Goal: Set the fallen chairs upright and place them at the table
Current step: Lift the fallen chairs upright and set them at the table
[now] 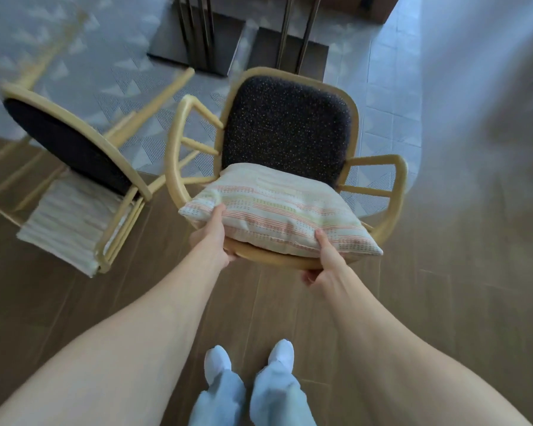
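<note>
A light wooden armchair (290,130) with a dark speckled pad and a striped cushion (277,210) sits in front of me. My left hand (211,238) grips the near rim of the chair at the left, thumb on the cushion. At the right of that rim my right hand (323,259) grips too, thumb on the cushion and fingers curled under the wood. A second matching chair (71,167) lies on its side to the left, its legs pointing away, a pale cushion at its near end. The table's dark metal legs and base plates (197,53) stand just beyond.
A grey patterned rug (111,66) lies under the table and meets the brown wood floor (136,296) where I stand. My feet in white socks (246,361) are at the bottom. Pale tiles (391,96) run to the right of the rug.
</note>
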A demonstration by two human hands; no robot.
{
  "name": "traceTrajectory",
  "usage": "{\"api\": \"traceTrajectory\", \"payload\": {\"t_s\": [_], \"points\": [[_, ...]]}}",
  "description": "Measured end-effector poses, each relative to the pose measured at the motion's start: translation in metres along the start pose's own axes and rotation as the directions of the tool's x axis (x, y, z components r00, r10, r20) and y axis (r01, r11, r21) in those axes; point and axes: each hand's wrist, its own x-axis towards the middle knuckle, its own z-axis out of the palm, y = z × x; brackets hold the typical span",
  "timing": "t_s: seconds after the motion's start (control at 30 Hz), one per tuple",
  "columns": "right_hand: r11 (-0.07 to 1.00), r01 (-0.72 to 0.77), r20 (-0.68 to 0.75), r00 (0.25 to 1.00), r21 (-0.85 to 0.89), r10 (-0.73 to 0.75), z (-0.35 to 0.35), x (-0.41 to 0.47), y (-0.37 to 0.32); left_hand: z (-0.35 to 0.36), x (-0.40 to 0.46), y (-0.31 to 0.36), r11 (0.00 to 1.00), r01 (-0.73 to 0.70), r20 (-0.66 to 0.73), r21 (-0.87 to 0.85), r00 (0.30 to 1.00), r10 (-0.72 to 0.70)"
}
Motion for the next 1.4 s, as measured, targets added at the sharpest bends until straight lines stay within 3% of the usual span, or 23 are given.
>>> {"api": "traceTrajectory", "payload": {"t_s": [0.17, 0.33, 0.7, 0.87, 1.03, 1.23, 1.4], "points": [[0.999, -0.031, -0.003, 0.999, 0.03, 0.032, 0.016, 0.005, -0.046, 0.033, 0.008, 0.037, 0.996, 0.004, 0.021, 0.086, 1.0, -0.006], [0.994, 0.051, -0.112, 0.993, 0.095, -0.04, 0.044, 0.01, -0.093, 0.078, 0.018, 0.071, 0.992, -0.016, 0.035, 0.125, 0.999, 0.012], [0.98, 0.119, -0.171, 0.981, 0.158, -0.092, 0.101, 0.041, -0.2, 0.186, 0.047, 0.135, 0.996, -0.048, -0.036, 0.074, 0.998, 0.051], [0.985, 0.103, -0.184, 0.98, 0.137, -0.077, 0.112, 0.052, -0.218, 0.204, 0.055, 0.149, 0.987, -0.055, -0.061, 0.154, 0.996, 0.065], [0.986, 0.129, -0.234, 0.967, 0.107, -0.101, 0.113, 0.046, -0.217, 0.203, 0.058, 0.148, 0.991, -0.074, -0.04, 0.112, 0.996, 0.078], [0.985, 0.155, -0.005, 0.988, 0.071, -0.155, 0.107, 0.011, -0.206, 0.174, 0.038, 0.159, 0.991, -0.1, 0.184, 0.085, 0.979, 0.083], [0.986, 0.168, 0.095, 0.981, 0.004, -0.168, 0.136, -0.043, -0.161, 0.106, 0.011, 0.179, 0.977, -0.189, 0.164, 0.096, 0.971, 0.172]]}}
